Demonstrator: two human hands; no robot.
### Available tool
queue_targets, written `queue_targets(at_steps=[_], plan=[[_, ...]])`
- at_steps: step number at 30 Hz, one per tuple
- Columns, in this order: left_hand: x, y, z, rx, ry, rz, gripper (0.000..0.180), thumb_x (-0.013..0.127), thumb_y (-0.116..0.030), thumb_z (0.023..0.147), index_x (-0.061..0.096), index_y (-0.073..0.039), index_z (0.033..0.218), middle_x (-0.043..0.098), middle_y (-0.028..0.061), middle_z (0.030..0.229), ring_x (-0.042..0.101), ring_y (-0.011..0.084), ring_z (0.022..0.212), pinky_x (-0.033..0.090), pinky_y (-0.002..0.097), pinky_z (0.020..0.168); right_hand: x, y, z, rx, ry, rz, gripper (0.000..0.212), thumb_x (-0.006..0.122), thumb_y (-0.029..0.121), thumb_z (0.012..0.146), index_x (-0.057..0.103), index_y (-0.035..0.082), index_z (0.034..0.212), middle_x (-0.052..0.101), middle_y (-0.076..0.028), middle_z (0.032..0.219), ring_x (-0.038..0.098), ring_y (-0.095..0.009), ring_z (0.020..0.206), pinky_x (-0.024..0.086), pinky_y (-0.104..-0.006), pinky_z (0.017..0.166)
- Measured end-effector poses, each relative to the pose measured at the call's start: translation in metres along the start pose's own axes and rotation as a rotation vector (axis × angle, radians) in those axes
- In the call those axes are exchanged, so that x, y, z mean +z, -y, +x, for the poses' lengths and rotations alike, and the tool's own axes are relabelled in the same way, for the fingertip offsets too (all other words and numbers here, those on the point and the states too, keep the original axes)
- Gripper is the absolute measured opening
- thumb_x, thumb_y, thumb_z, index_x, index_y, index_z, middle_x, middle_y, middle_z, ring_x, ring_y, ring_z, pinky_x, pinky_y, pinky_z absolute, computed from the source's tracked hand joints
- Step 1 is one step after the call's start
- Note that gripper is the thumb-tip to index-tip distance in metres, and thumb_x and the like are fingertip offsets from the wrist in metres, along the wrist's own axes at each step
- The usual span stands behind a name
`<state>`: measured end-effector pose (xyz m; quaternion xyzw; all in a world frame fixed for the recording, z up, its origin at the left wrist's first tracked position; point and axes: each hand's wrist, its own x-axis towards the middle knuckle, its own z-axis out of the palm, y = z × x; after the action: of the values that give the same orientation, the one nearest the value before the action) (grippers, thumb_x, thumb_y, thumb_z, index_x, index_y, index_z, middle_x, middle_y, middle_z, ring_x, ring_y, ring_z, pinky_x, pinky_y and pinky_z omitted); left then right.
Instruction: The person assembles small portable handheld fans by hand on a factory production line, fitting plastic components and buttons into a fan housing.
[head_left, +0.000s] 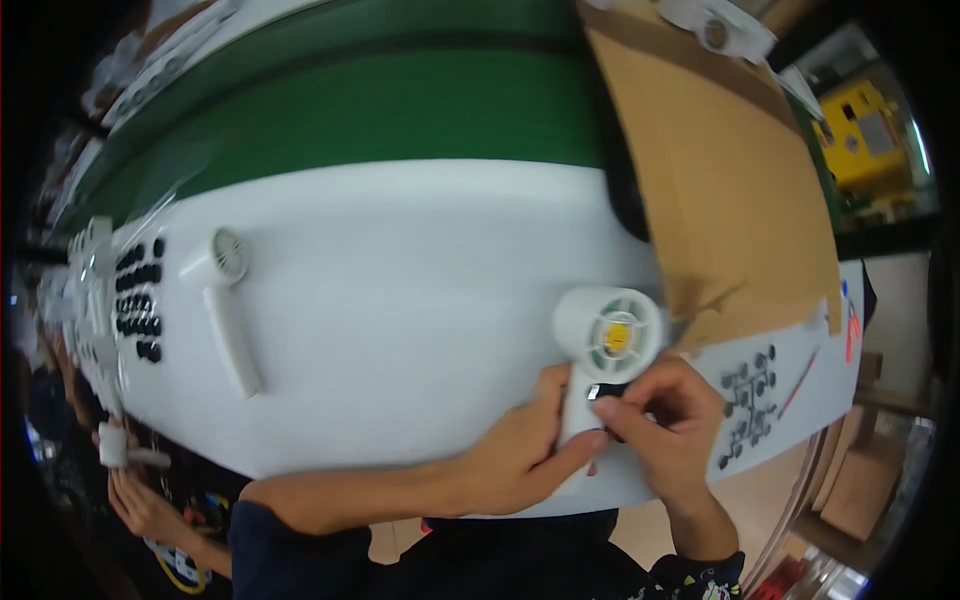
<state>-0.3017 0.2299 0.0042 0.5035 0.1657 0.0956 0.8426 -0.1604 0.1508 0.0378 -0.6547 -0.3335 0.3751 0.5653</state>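
Note:
A white handheld fan housing (pixel 578 322) with a round head and a yellow centre behind its grille stands over the near right part of the white table (pixel 400 290). Its handle is gripped by my left hand (pixel 520 450), the thumb lying along it. My right hand (pixel 670 420) pinches a small shiny black piece (pixel 603 393) against the handle, just below the round head. Farther left lies another white fan part, with a round grilled head (pixel 229 256) and a long handle (pixel 232 342).
Small black pieces (pixel 140 300) lie in rows at the left. A cardboard sheet (pixel 735 190) covers the right side, with small grey parts (pixel 750 405) and a thin red stick (pixel 797 385) nearer. Beyond runs a green belt (pixel 400 110). Another person's hand (pixel 140 508) holds a white part (pixel 113 446) at lower left.

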Motion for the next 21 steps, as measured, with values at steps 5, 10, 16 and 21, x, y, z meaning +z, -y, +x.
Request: queue_targets(at_steps=[5, 10, 16, 21], plan=[[-0.006, -0.009, -0.004, -0.014, -0.005, -0.149, 0.043, 0.043, -0.004, 0.091, 0.016, -0.004, 0.125, 0.047, 0.0171, 0.109, 0.059, 0.0178, 0.084, 0.051, 0.0329, 0.075, -0.006, 0.008, 0.000, -0.053, 0.003, 0.128, 0.019, 0.068, 0.000, 0.078, 0.051, 0.005, 0.085, 0.056, -0.002, 0.074, 0.054, -0.005, 0.056, 0.040, -0.0172, 0.046], [-0.009, -0.023, -0.002, -0.147, -0.002, -0.247, 0.039, 0.038, -0.004, 0.092, 0.014, -0.007, 0.123, 0.048, 0.0180, 0.106, 0.060, 0.0211, 0.084, 0.052, 0.0357, 0.075, -0.148, -0.005, -0.006, -0.065, -0.879, -0.729, 0.019, 0.066, 0.018, 0.082, 0.056, 0.003, 0.086, 0.056, -0.001, 0.073, 0.051, -0.010, 0.062, 0.042, -0.0228, 0.059], [-0.006, -0.018, -0.001, -0.121, -0.001, -0.316, 0.038, 0.040, -0.005, 0.093, 0.018, -0.007, 0.125, 0.048, 0.0151, 0.105, 0.059, 0.0189, 0.084, 0.051, 0.0332, 0.076, -0.270, -0.039, -0.031, 0.424, -0.524, -0.892, 0.030, 0.065, 0.029, 0.082, 0.062, 0.000, 0.074, 0.055, -0.001, 0.060, 0.046, -0.007, 0.054, 0.037, -0.0238, 0.049], [-0.008, -0.021, -0.001, -0.135, 0.022, -0.349, 0.041, 0.040, -0.009, 0.095, 0.016, -0.003, 0.127, 0.047, 0.0123, 0.105, 0.053, 0.0157, 0.087, 0.050, 0.0328, 0.076, -0.272, -0.010, -0.030, 0.637, -0.410, -0.843, 0.031, 0.063, 0.028, 0.083, 0.060, 0.000, 0.069, 0.054, -0.002, 0.058, 0.047, -0.008, 0.052, 0.036, -0.0249, 0.045]])
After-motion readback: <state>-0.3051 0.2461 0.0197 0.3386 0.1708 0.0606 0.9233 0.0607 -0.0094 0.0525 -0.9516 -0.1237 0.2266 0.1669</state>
